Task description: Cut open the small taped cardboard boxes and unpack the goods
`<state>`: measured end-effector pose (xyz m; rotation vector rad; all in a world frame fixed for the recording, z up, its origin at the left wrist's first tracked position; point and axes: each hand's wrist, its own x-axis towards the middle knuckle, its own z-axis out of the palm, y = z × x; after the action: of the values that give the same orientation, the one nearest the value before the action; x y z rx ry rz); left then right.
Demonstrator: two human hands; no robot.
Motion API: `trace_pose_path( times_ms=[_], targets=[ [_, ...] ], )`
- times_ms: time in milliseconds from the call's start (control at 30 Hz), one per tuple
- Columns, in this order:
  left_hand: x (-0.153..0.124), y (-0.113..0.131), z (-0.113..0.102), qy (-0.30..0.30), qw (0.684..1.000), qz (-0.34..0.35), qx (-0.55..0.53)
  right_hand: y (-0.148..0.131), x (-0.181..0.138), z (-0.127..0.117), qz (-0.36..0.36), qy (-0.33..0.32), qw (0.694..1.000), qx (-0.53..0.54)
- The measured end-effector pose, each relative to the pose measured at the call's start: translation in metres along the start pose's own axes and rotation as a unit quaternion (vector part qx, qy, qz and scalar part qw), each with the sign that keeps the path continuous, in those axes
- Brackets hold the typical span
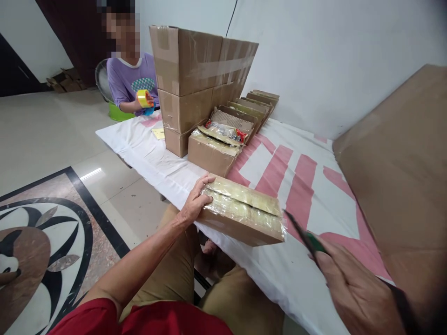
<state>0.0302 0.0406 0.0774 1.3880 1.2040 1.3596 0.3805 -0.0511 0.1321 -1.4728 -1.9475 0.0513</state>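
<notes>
A small cardboard box (240, 218) lies at the front edge of the table, its top flaps covered with clear tape and a dark seam running between them. My left hand (195, 200) grips the left end of this box, with fingers and thumb on the taped top. In my right hand (349, 274) is a knife (303, 235) with a green handle, closed in the fingers. Its blade points toward the right end of the box, a little apart from it. Part of the right hand's grip is hidden behind the hand itself.
Taped cartons (195, 65) are stacked along the far left of the table. Beside them stands a row of opened boxes, the nearest box (211, 156) holding shiny packets (226, 131). Across the table a person (134, 83) holds yellow tape (143, 98). A large carton (401, 153) rises at right.
</notes>
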Motion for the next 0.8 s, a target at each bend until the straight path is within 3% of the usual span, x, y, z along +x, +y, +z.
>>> trace_pose_path(
  times_ms=[100, 200, 300, 433, 800],
  targets=[
    [0.001, -0.001, 0.003, 0.006, 1.0, -0.014, -0.025, -0.061, 0.051, 0.024, -0.191, -0.048, 0.98, -0.02],
    [0.001, -0.001, 0.005, 0.006, 0.998, -0.02, -0.056, -0.094, 0.079, 0.052, -0.284, -0.048, 0.954, -0.089],
    [0.002, -0.002, 0.006, 0.006, 0.996, -0.018, -0.084, -0.108, 0.086, 0.069, -0.308, -0.061, 0.934, -0.169],
    [0.002, -0.003, 0.006, 0.001, 0.994, -0.016, -0.106, -0.117, 0.084, 0.074, -0.312, -0.065, 0.914, -0.25],
    [0.001, 0.002, 0.004, 0.025, 0.993, -0.035, -0.108, -0.12, 0.076, 0.053, -0.28, -0.107, 0.869, -0.393]
  ],
)
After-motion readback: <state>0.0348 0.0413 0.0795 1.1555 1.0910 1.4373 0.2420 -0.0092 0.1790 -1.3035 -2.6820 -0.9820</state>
